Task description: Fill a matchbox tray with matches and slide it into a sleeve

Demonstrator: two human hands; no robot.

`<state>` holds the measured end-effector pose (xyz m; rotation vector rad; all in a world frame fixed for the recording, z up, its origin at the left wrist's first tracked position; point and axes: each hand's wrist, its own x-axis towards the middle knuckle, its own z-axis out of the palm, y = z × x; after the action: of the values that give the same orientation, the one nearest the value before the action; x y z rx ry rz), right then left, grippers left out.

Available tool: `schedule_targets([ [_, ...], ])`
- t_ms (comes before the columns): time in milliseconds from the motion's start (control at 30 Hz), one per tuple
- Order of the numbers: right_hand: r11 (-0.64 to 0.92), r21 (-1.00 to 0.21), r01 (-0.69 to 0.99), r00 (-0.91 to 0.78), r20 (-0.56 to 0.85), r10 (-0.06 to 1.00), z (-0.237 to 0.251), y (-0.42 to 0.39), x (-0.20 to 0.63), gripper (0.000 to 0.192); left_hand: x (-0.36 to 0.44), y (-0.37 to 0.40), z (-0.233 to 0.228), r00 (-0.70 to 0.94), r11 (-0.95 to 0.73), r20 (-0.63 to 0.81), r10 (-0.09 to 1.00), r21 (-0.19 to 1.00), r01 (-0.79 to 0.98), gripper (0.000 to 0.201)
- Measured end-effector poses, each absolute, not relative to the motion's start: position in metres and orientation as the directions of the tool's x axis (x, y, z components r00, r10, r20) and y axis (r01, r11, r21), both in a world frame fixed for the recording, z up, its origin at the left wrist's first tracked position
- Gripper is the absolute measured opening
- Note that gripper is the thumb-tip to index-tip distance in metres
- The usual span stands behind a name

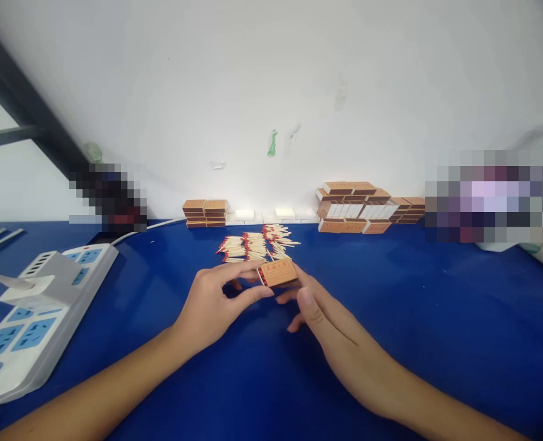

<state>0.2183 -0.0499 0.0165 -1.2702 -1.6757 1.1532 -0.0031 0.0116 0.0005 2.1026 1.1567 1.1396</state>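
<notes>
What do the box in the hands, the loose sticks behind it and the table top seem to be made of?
Box: likely thin cardboard, matte orange-brown, crisp folded edges.
Sticks: pale bare wood by the look, with red tips.
Table top: smooth blue surface with soft sheen; laminate or plastic sheet, cannot tell which.

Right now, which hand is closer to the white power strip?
Left. The left hand is on the power strip's side of the matchbox; the right hand is beyond the box, farther away.

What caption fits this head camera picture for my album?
Left hand and right hand hold a matchbox above a blue table, with a pile of matches behind.
</notes>
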Motion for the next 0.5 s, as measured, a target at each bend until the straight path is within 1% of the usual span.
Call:
schedule_targets([
  [100, 0.148, -0.933, 0.329, -0.35, 0.025, 0.936, 0.018, -0.053, 0.221, 0.048, -0.005, 0.012, 0.001, 0.343, -0.504, 0.385, 0.857, 0.768, 0.396, 0.044],
  [167, 0.163, -0.918, 0.362, -0.391, 0.01, 0.921, 0.018, -0.053, 0.222, 0.045, -0.006, 0.012, 0.002, 0.37, -0.532, 0.4, 0.838, 0.75, 0.394, 0.046],
  [233, 0.167, -0.905, 0.392, -0.395, -0.002, 0.919, 0.017, -0.054, 0.222, 0.041, -0.006, 0.011, 0.002, 0.407, -0.601, 0.449, 0.796, 0.666, 0.442, 0.047],
  [333, 0.174, -0.895, 0.411, -0.373, 0.01, 0.928, 0.013, -0.057, 0.218, 0.041, -0.003, 0.006, 0.001, 0.481, -0.689, 0.494, 0.724, 0.486, 0.538, 0.051],
  [433, 0.166, -0.889, 0.427, -0.326, 0.02, 0.945, 0.01, -0.061, 0.213, 0.048, 0.002, 0.001, -0.003, 0.532, -0.71, 0.482, 0.696, 0.353, 0.609, 0.057],
  [500, 0.163, -0.885, 0.435, -0.277, 0.041, 0.96, 0.009, -0.064, 0.211, 0.058, 0.005, -0.001, -0.007, 0.561, -0.723, 0.474, 0.679, 0.298, 0.623, 0.058],
])
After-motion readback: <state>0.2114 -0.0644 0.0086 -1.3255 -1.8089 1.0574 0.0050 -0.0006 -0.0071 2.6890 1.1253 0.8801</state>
